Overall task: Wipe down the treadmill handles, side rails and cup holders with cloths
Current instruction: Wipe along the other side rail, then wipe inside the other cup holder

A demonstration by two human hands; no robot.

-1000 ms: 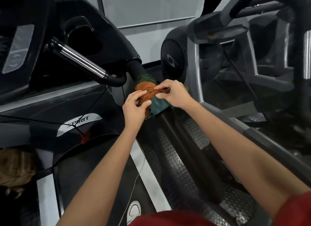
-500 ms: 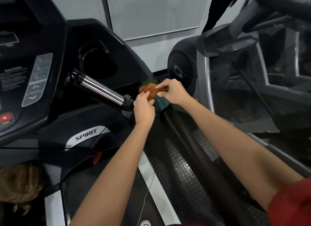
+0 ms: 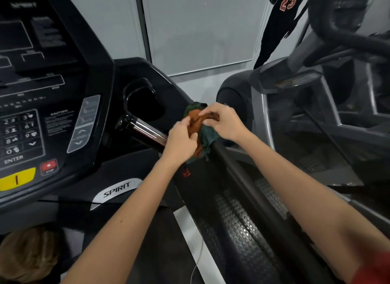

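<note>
Two cloths [image 3: 207, 136] are still bunched atop the side rail [image 3: 242, 174] at 4 o'clock of the cup holder [image 3: 130, 89], the orange cloth [image 3: 195, 123] pinched by left grip [image 3: 179, 144] and right grip [image 3: 225, 123], so regripping, not wiping, is judged.

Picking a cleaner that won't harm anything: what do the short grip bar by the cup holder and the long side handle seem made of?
The short grip bar looks like polished metal, probably chrome-plated: it mirrors bright highlights. The long side handle looks matte black, perhaps rubber or foam covering; it shows only a dull sheen.
</note>
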